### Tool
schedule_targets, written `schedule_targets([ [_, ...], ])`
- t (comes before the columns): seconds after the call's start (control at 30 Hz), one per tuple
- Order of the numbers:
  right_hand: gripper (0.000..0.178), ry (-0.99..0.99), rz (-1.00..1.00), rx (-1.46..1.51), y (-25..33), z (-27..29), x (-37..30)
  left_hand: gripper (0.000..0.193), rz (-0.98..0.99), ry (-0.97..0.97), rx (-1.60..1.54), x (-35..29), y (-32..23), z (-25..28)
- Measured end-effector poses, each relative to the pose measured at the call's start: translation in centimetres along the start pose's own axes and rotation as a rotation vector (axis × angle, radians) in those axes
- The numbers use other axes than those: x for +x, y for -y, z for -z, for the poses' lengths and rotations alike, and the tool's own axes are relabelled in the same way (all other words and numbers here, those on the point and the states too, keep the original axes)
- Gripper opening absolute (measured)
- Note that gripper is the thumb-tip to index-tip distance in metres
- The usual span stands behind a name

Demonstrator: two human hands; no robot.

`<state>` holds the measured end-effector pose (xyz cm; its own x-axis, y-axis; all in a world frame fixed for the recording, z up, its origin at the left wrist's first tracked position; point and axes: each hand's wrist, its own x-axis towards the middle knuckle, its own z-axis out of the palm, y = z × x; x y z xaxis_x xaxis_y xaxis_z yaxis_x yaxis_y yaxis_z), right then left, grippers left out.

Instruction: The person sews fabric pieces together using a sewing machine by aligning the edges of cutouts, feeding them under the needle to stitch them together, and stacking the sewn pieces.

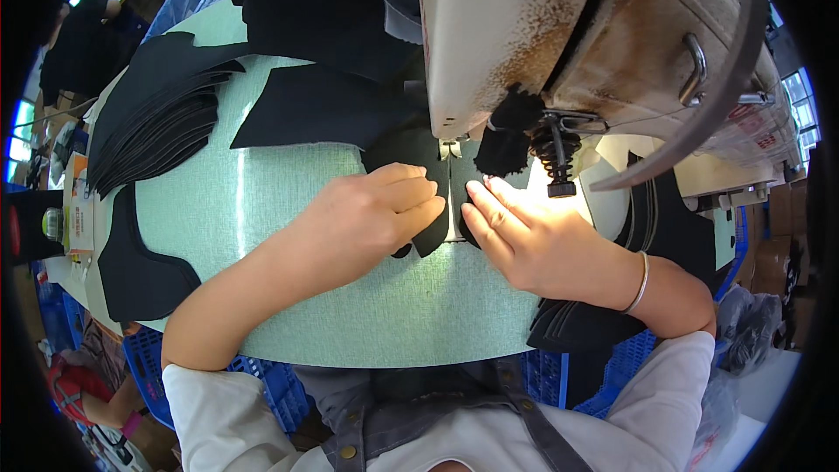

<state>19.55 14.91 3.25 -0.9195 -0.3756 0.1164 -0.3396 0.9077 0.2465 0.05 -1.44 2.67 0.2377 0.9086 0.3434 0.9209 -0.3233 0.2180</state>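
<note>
Dark, matte fabric (430, 239) shows below the fingers of the left hand (384, 205), ending in a blunt point toward the near edge of the pale green table (367, 315); more of it spreads beyond that hand, to the left of the presser foot (450, 149); a second dark area (467, 173) lies to the right, its lower part under the fingertips of the right hand (524, 232); a narrow pale strip (453, 210) separates the two; whether they join under the foot is unclear.
</note>
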Motion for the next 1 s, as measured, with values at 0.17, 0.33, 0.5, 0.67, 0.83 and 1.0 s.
schedule_targets([
  [0.17, 0.038, 0.045, -0.055, 0.037, -0.9, -0.2, 0.2, 0.033, 0.038, -0.068, 0.043, 0.2, -0.2, -1.0],
  [0.33, 0.042, 0.034, -0.13, 0.062, -1.5, -0.4, 0.4, 0.03, 0.031, -0.094, 0.073, 0.4, 0.3, -0.9],
  [0.5, 0.05, 0.114, -0.211, 0.076, -2.1, -0.3, 0.5, 0.025, 0.064, -0.098, 0.051, 0.5, 0.8, -0.9],
  [0.67, 0.054, 0.038, -0.182, 0.027, -2.9, -0.4, 0.4, 0.024, 0.093, -0.094, 0.058, 0.5, 1.3, -1.1],
  [0.83, 0.054, 0.06, -0.207, 0.14, -3.6, -1.0, 0.4, 0.024, 0.083, -0.102, 0.033, 0.6, 2.1, -1.0],
  [1.0, 0.053, 0.1, -0.268, 0.307, -4.1, -1.1, 0.3, 0.029, 0.112, -0.044, -0.024, 0.5, 2.5, -0.8],
])
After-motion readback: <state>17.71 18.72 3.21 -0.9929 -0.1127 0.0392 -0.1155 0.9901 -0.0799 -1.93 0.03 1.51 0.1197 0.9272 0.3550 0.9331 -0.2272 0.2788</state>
